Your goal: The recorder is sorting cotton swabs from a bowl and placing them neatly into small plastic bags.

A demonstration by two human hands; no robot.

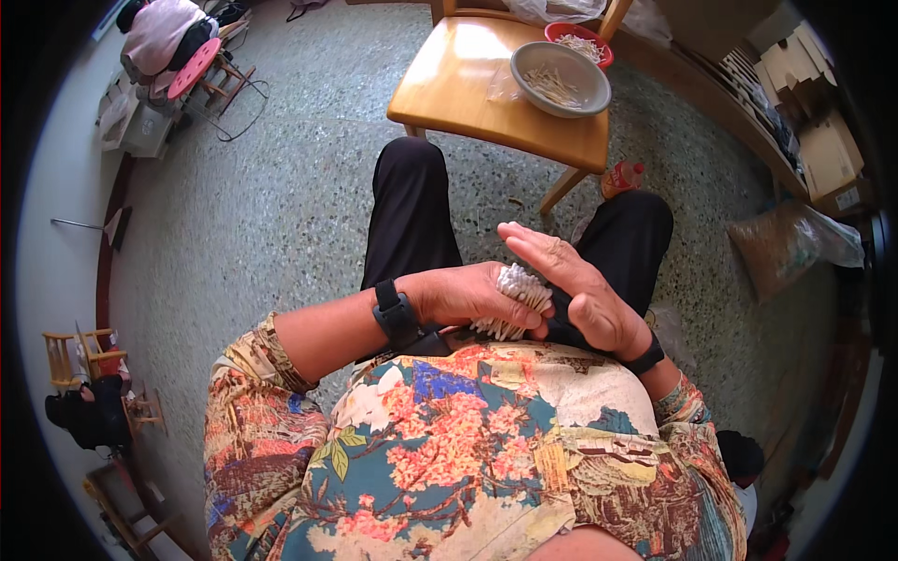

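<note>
- The bundle of small white sticks (513, 297) is partly hidden by the left hand (472, 294) and right hand (575, 290).
- The red plastic bowl (582, 35) sits half hidden behind the grey metal bowl (561, 79); its contents are too small to tell.

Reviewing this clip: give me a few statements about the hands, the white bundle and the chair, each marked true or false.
1. The left hand grips a bundle of white sticks. True.
2. The right hand is clenched in a fist. False: it lies flat, fingers straight, against the bundle.
3. A grey bowl of pale sticks sits on the wooden chair. True.
4. The red bowl stands on the floor. False: it is on the chair, behind the grey bowl.
</note>
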